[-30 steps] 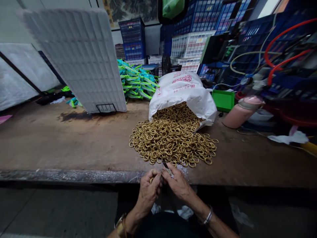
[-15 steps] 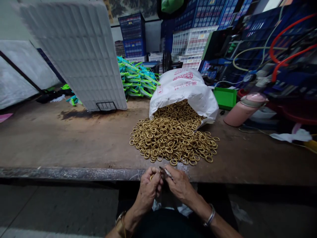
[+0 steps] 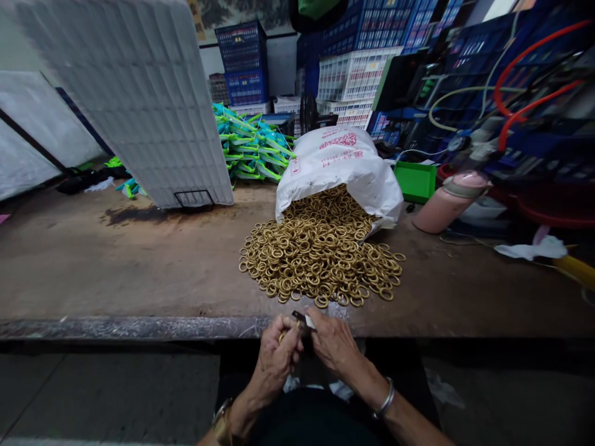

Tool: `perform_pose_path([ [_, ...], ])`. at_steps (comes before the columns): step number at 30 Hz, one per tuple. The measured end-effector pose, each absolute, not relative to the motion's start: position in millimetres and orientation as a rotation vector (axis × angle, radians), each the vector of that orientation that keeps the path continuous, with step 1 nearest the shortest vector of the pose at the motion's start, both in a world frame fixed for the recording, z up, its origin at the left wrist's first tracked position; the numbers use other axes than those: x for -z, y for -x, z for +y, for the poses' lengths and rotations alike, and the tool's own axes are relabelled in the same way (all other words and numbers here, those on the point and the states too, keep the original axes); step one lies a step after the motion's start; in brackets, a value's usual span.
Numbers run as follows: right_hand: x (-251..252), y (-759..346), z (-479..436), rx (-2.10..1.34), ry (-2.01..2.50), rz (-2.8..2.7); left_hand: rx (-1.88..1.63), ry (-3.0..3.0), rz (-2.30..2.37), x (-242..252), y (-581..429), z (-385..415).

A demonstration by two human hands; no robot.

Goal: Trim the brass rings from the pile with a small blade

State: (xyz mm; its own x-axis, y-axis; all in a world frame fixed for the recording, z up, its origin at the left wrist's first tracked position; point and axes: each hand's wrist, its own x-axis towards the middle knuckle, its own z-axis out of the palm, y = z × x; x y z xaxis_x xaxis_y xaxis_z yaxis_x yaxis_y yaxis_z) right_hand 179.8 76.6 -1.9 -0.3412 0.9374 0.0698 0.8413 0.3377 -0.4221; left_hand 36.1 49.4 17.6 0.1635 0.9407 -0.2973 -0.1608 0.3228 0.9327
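Observation:
At the table's front edge, my left hand (image 3: 277, 352) is closed on a gold ring (image 3: 282, 336), part of which shows between the fingers. My right hand (image 3: 335, 344) grips a small knife (image 3: 302, 319) with a dark blade and a pale handle; the blade lies against the fingertips of the left hand. Whether more rings are inside the left hand is hidden. Just beyond both hands spreads a heap of gold rings (image 3: 320, 263), spilling from the mouth of a white sack (image 3: 341, 158) with red print that lies on its side.
On the brown table (image 3: 116, 272), a white ribbed panel (image 3: 134, 111) stands at left, with green and turquoise pieces (image 3: 253, 145) behind it. A green tray (image 3: 415, 181) and a pink bottle (image 3: 449, 204) stand at right. Stacked crates (image 3: 356, 74) fill the back.
The whole view has shifted slightly, so the table's contents appear further left. The knife's dark blade shows more plainly between the hands. Both hands keep their hold close together.

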Motion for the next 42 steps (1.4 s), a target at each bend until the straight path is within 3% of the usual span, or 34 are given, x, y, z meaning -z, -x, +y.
perform_pose_path([
  [6, 10.9, -195.9, 87.0, -0.21, 1.881, -2.125, -0.925, -0.605, 0.811, -21.9, -36.7, 44.3],
  [12, 13.8, -191.7, 92.6, -0.134, 2.064, -2.081, -0.91, -0.521, 0.827, -23.5, -37.5, 51.2],
  [21, 25.9, -196.9, 94.3, -0.166, 1.937, -1.982, -0.828, -0.294, 0.669, -15.1, -31.0, 56.0],
  [26, 19.0, -198.2, 97.4, -0.52, 1.741, -1.884, -0.85, -0.261, 0.57, -8.7, -27.5, 56.7],
  [35, -0.2, -186.5, 96.5, -1.427, 1.487, -1.15, -0.929, -0.26, 0.642, -10.8, -29.6, 59.0],
  [42, -18.4, -175.0, 87.9, -1.737, 1.388, -1.003, -1.081, -0.873, 1.081, -6.8, -37.0, 58.0],
])
